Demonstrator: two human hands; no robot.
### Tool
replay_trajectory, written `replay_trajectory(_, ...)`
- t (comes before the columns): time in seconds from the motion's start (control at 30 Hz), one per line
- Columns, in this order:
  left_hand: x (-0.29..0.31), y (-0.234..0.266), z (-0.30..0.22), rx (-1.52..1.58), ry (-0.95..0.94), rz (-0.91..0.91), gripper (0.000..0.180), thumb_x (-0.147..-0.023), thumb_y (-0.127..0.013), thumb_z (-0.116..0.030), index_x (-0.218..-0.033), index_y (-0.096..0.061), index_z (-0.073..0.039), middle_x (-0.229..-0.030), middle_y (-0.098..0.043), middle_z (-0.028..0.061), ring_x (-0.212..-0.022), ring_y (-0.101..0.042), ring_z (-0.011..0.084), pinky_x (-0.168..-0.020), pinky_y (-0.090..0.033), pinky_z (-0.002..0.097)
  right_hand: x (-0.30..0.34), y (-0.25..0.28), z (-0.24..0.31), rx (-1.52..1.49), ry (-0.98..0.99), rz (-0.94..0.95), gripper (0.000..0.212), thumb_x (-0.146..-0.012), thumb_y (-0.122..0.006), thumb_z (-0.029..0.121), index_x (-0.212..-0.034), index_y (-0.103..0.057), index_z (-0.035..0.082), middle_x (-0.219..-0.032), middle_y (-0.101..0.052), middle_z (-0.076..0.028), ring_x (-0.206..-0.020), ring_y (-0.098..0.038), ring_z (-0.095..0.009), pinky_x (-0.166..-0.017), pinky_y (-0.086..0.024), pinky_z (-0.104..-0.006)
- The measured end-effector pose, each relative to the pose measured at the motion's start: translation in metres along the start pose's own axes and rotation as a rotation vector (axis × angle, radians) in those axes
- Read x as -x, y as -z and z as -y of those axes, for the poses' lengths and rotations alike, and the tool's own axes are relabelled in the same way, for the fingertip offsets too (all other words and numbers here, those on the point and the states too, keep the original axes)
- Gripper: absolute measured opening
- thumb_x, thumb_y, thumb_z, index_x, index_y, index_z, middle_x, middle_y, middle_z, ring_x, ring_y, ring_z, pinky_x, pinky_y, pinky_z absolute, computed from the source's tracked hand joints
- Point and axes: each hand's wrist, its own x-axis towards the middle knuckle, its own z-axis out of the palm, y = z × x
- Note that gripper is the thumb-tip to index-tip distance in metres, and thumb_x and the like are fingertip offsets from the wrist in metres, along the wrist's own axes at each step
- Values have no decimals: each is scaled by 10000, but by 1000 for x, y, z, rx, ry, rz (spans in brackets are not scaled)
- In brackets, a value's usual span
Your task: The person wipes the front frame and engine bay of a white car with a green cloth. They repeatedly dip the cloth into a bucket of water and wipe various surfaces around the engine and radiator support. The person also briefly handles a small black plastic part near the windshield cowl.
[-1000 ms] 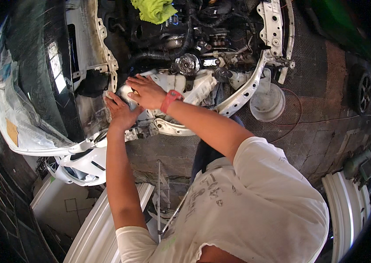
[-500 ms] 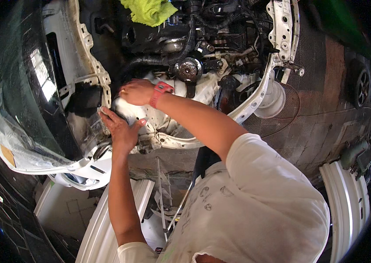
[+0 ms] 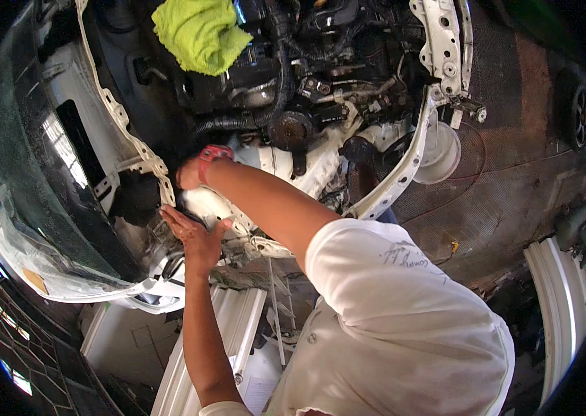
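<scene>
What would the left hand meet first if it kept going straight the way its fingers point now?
The left hand points up and left, fingers spread against a pale rounded part in the engine bay. Going on, it would likely press into that part, then the white body frame rail and the dark gap beside it. Depth is unclear.

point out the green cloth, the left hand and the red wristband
green cloth (image 3: 199, 33), head view, middle of the crumpled fabric
left hand (image 3: 196, 236), head view, back of the hand
red wristband (image 3: 214, 154), head view, on the strap at the right wrist
</scene>
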Motion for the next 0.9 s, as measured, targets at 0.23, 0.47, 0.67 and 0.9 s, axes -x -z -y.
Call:
replay_trajectory(0.23,0,0,-1,72,29,6,1588,-774,-918,-623,-1617,146,202,-1696,126,479,-1639,75,554,-1346,-88,548,118,-1,25,-264,-247,-459,422,-1050,-454,277,-1240,-752,46,-1290,-759,-197,-1264,-691,-385,-1065,-572,-517)
replay_trajectory(0.47,-3,10,-17,57,123,51,1586,-782,-925,-606,-1624,166,181,-1697,117,482,-1644,88,539,-1347,-99,540,229,63,90,-417,-607,-511,361,-1024,-521,278,-1000,-787,33,-1324,-702,-288,-1291,-657,-384,-1067,-531,-511)
replay_trajectory(0.67,-3,11,-18,90,146,64,1595,-801,-888,-661,-1624,204,160,-1679,147,503,-1624,91,590,-1342,-74,568,247,199,87,248,-435,-1218,380,-992,-598,325,-1124,-820,47,-1634,-472,-228,-1501,-412,-485,-1183,-400,-664)
replay_trajectory(0.9,-13,1,-9,89,150,71,1631,-781,-868,-725,-1639,259,83,-1690,178,480,-1613,107,615,-1334,-65,605,238,232,45,461,-658,-969,436,-1026,-565,340,-1170,-814,13,-1483,-614,-232,-1326,-598,-426,-1109,-499,-558)
